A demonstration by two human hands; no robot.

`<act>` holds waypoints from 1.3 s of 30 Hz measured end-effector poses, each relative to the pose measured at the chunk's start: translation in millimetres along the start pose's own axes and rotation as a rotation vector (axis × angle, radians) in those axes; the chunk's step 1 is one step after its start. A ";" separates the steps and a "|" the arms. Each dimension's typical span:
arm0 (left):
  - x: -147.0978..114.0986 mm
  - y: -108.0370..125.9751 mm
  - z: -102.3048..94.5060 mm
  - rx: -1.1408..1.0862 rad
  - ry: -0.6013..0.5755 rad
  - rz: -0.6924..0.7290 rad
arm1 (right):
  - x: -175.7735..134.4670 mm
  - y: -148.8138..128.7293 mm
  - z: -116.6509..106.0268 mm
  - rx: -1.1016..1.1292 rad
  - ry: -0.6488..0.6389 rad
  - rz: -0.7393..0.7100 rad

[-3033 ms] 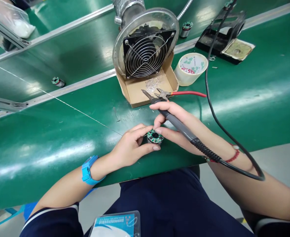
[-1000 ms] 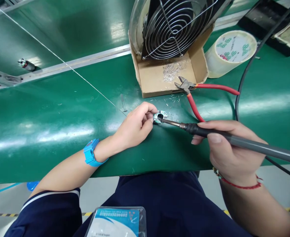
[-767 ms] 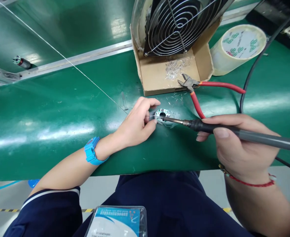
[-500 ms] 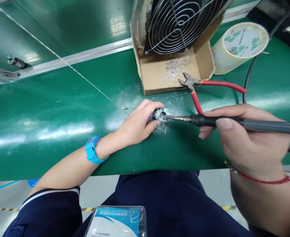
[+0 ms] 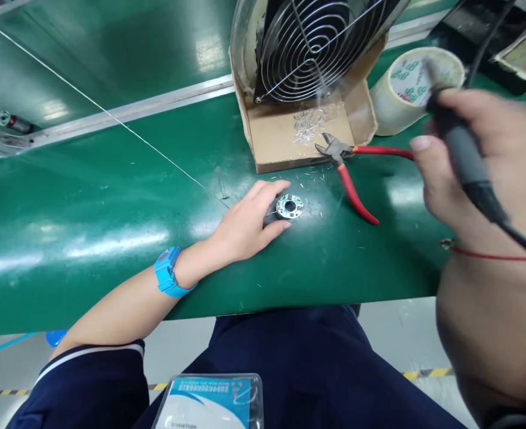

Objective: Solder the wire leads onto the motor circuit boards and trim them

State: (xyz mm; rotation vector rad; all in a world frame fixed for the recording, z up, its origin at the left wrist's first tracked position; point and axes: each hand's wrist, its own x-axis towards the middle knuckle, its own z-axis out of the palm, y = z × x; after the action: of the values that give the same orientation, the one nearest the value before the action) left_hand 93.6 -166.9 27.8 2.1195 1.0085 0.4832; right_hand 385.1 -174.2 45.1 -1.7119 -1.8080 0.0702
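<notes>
One small cylinder [image 5: 16,123] at far left, my left hand [image 5: 246,223], its grip wrapped around the ring-topped part [image 5: 297,210], near middle of the green surface [image 5: 334,268], red-handled pliers [image 5: 338,154], my right hand [image 5: 511,149] (I see it blurred from here), its grip pinching the soldering iron [image 5: 463,152].

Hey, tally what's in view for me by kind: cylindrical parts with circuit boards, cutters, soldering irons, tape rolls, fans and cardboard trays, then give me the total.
Cylindrical parts with circuit boards: 2
Cutters: 1
Soldering irons: 1
Tape rolls: 1
Fans: 1
Cardboard trays: 1
Total: 7
</notes>
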 end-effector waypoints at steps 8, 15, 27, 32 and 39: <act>-0.7 1.5 4.5 0.028 -0.005 0.003 | -19.2 8.6 15.9 0.027 -0.208 -0.069; -4.2 6.1 1.9 -0.083 0.013 0.004 | -46.6 -7.5 20.3 -0.229 -0.274 -0.008; -7.9 8.8 1.0 0.021 0.076 0.045 | -56.6 -15.6 -3.3 -0.095 -0.338 -0.446; -9.2 9.4 1.6 0.088 0.089 0.064 | -49.7 -18.5 -8.9 -0.164 -0.319 -0.566; -8.5 6.9 1.1 0.131 0.145 0.098 | -53.1 -31.0 -7.5 -0.241 -0.220 -0.569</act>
State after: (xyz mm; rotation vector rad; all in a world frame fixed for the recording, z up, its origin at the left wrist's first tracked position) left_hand 92.5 -177.0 32.0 2.2853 1.0451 0.6433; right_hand 358.6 -230.2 43.6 -1.3132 -2.4893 -0.2148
